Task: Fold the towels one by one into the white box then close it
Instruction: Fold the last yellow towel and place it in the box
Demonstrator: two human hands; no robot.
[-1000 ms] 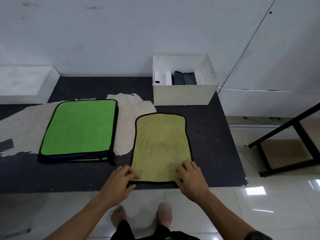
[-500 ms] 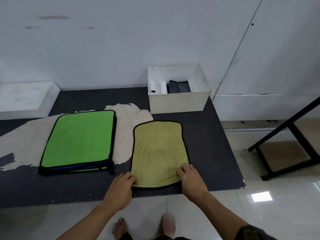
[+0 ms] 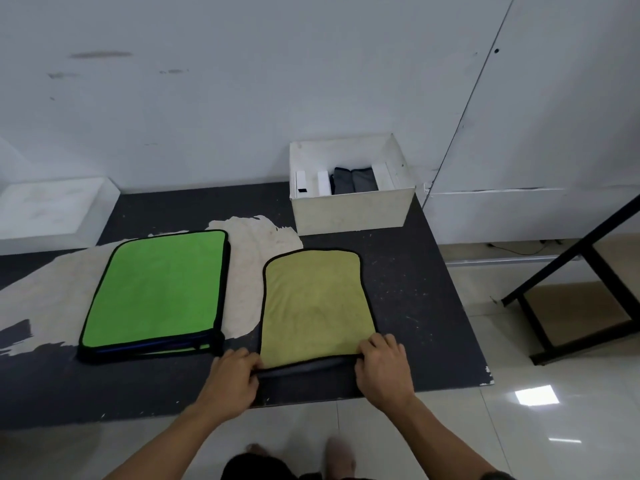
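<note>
The 2 forearms reach forward; left grip (image 3: 235,373) and right grip (image 3: 382,366) pinch, fingers curled.

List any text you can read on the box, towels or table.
No readable text.
The white box, yellow towel and green towel show no lettering.
A small dark mark on a white piece inside the box is too small to read.
</note>
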